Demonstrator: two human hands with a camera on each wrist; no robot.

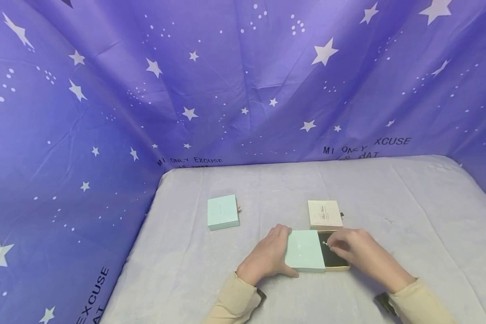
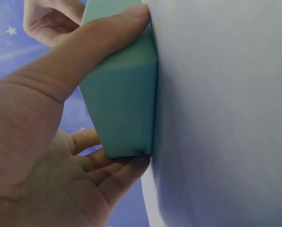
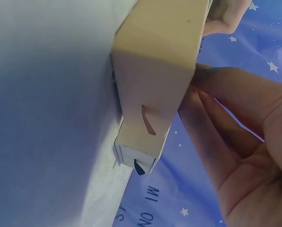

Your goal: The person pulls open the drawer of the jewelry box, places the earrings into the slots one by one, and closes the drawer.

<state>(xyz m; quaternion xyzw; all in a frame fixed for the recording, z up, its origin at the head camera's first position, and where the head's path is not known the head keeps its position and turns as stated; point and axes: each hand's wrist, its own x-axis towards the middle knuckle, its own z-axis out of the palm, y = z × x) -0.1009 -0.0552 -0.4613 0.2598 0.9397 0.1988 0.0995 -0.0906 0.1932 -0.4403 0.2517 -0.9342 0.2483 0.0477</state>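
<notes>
A mint-green drawer-style gift box (image 1: 304, 251) lies on the bed-like surface with its cream drawer (image 1: 337, 268) pulled out to the right. My left hand (image 1: 267, 254) grips the box's sleeve at its left end, thumb along the near side and fingers at the far side. Over the drawer's black lining (image 1: 330, 257), my right hand (image 1: 358, 252) pinches a small shiny piece of jewellery (image 1: 325, 243) between thumb and fingertips. Its exact kind is too small to make out. From the right wrist view, the drawer's end (image 3: 152, 90) shows a brown ribbon tab (image 3: 148, 120).
Beyond the drawer sits a closed cream box (image 1: 325, 213) with a dark tab. A smaller mint box (image 1: 222, 212) stands farther left, a reddish tab on its right side. Pale grey cloth (image 1: 178, 252) covers the surface, and a purple star-patterned curtain (image 1: 243, 81) hangs behind and beside it.
</notes>
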